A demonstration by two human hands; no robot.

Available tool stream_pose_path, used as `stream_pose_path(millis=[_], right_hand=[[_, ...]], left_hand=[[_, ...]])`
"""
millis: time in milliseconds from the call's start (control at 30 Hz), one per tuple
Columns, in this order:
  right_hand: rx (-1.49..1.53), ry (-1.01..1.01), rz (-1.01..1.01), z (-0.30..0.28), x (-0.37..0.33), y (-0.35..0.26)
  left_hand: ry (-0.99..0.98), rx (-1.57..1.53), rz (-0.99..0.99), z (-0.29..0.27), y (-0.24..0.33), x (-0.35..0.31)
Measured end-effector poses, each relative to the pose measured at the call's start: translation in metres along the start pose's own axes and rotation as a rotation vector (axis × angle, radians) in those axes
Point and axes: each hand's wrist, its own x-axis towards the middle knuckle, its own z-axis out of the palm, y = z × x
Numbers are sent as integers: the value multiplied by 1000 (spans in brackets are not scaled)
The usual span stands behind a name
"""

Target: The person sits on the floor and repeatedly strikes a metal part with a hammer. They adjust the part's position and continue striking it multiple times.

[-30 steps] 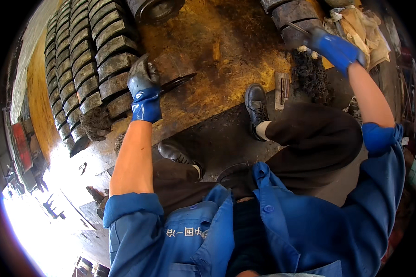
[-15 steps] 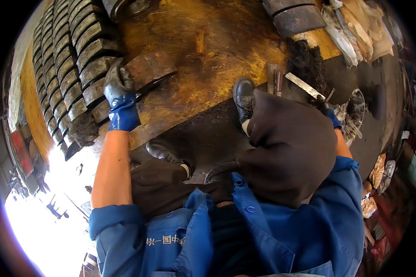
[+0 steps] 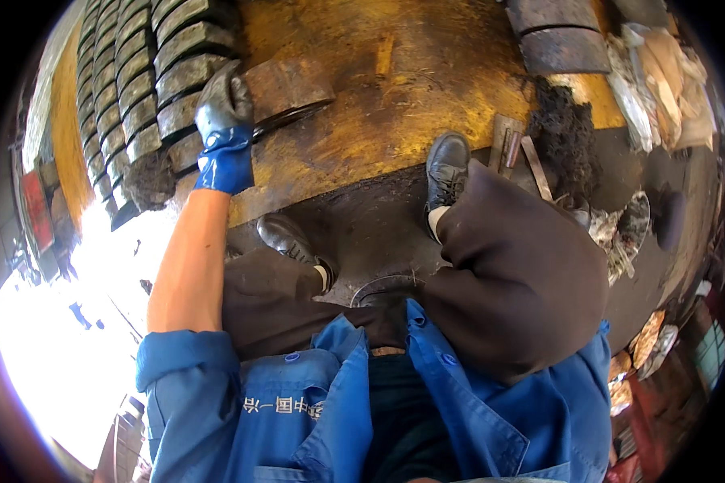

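Note:
My left hand (image 3: 224, 105), in a blue glove with a dark, worn palm, is closed over the left end of a rusty curved metal block (image 3: 290, 84). The block lies on a stained yellow plate, beside rows of similar blocks (image 3: 193, 76). My right hand is mostly hidden behind my right knee; a grey patch by the knee may be its glove. Near that patch is a narrow flat strip (image 3: 536, 167). Left of the strip, a short flat piece and a rod-like handle (image 3: 509, 149) lie at the edge of the yellow plate (image 3: 395, 129).
A dark fibrous clump (image 3: 562, 133) lies at the right, below more curved blocks (image 3: 560, 48). Crumpled plastic wrapping (image 3: 660, 88) is at the upper right. My shoes (image 3: 447, 165) stand by the plate's edge. Bright glare hides much of the lower left.
The view has shifted, so the blocks and plate appear farther right and higher. The strip has turned steeper. My right hand has gone largely behind the knee; my left hand stays at the block.

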Motion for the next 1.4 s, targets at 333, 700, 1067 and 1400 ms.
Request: stream_pose_path(millis=[333, 700, 1067, 1400], right_hand=[[-394, -131, -170, 12, -16, -93], [-702, -128, -205, -5, -41, -147], [-1131, 117, -256, -51, -36, -256], [-362, -158, -143, -19, 164, -214]], left_hand=[[48, 18, 21, 1, 2, 2], [70, 19, 12, 0, 8, 0], [96, -24, -47, -20, 22, 7], [109, -18, -28, -17, 15, 5]])
